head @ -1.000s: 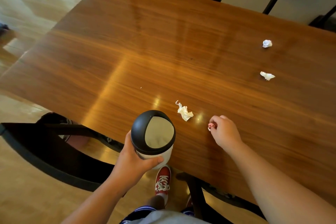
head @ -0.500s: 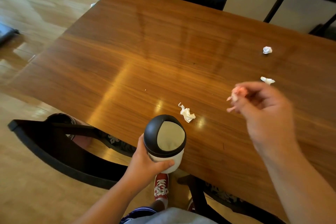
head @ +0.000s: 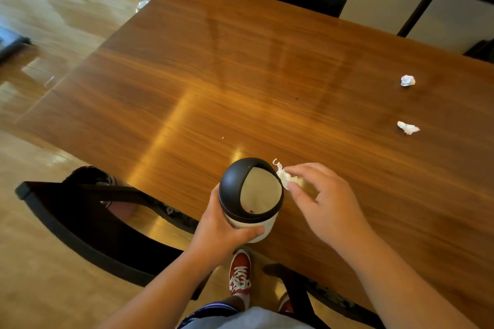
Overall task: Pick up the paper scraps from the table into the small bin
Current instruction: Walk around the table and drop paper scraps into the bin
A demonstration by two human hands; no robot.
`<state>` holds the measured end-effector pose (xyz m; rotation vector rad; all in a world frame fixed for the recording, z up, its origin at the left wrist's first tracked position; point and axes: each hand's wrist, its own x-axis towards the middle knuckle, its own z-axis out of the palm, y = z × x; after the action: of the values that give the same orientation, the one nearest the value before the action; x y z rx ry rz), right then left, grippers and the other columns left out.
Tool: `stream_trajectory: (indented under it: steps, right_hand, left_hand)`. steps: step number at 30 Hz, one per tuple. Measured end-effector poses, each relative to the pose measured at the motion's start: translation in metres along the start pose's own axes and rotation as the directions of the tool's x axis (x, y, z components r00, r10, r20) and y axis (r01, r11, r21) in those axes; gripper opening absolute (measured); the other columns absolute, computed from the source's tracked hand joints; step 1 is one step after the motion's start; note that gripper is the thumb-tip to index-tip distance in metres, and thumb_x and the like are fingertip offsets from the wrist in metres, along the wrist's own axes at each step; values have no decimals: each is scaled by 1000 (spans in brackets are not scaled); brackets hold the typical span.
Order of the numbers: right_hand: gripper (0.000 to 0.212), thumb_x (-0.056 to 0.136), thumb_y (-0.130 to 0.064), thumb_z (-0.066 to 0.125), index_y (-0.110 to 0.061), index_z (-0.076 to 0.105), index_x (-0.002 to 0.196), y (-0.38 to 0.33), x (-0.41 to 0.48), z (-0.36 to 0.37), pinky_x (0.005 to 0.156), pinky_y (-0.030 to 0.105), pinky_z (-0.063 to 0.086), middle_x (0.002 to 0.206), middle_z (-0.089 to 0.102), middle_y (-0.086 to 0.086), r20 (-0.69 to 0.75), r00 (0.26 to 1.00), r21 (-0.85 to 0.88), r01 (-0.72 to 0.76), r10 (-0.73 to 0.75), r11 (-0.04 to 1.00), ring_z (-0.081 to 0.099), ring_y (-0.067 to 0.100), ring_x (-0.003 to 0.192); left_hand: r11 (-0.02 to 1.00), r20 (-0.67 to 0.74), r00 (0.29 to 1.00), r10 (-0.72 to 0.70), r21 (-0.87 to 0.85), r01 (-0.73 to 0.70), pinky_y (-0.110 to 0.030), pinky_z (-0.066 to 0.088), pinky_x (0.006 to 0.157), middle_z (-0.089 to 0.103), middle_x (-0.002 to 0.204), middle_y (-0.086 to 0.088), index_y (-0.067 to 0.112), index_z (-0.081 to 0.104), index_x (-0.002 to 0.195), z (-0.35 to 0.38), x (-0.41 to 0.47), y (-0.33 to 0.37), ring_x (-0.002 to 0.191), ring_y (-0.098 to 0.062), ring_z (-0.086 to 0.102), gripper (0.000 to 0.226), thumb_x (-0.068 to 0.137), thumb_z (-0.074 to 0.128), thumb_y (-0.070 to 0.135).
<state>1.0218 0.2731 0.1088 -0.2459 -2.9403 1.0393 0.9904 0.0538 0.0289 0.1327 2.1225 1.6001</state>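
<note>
A crumpled white paper scrap (head: 284, 175) is pinched between the fingertips of the right hand (head: 324, 204), just beside the small bin (head: 251, 199). The bin, with its black swing lid (head: 233, 181), is gripped around its white body by the left hand (head: 217, 235) at the near edge of the wooden table (head: 240, 83). Two more scraps (head: 407, 80) (head: 407, 127) lie well apart on the far right.

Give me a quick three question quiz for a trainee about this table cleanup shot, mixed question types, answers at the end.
1. True or false: the left hand holds the small white bin with the black swing lid.
2. Which crumpled white paper scrap do the right hand fingers pinch: A the nearest scrap, B the round far scrap, C the flat middle scrap?
3. How many scraps lie untouched on the brown wooden table?

Key: 1 true; 2 A; 3 two.
</note>
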Motion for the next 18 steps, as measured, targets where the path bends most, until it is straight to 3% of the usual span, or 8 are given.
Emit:
stream_trajectory:
  steps: [3,6,8,12,15,18]
  right_hand:
    - [25,89,-35,64,-40,62,113,24,41,33,76,17,46,99,54,-31,34,985,1,-171,171,985,53,-9,93]
    - [33,88,-32,67,-34,61,120,48,52,55,76,23,49,109,59,-15,116,959,-98,-248,259,964,56,4,98]
    - [38,86,-33,67,-30,59,123,57,64,71,80,29,48,113,59,-7,124,951,-200,-255,282,946,54,14,106]
    - [48,85,-28,69,-29,52,129,63,80,95,74,28,43,115,56,-2,148,952,-337,-207,269,918,52,21,109]
    - [49,86,-19,66,-27,51,132,67,85,107,68,27,45,117,54,1,182,942,-392,-194,283,899,57,22,95]
    - [38,91,-11,57,-23,57,128,72,87,115,58,26,41,106,51,0,173,940,-388,-211,296,897,48,16,73]
  left_hand:
    - [998,-23,999,-45,43,46,-11,47,86,54,125,42,83,22,118,-28,21,-15,116,18,54,103,46,94,65]
    - [997,-47,998,-45,65,48,-19,48,90,55,126,39,81,25,120,-36,20,-20,116,16,55,104,45,95,63]
    - [997,-46,997,-55,46,57,-25,51,92,58,126,36,78,28,121,-42,26,-23,116,13,57,104,42,95,67]
    - [995,-45,996,-76,53,78,-29,52,94,59,126,34,75,30,123,-53,38,-25,115,11,58,106,39,94,69]
    - [995,-41,996,-74,59,76,-24,50,89,60,124,35,77,30,121,-56,47,-25,113,13,58,103,39,93,69]
    - [996,-22,997,-74,43,75,-24,51,88,61,126,32,73,33,123,-57,54,-24,114,11,60,103,42,96,64]
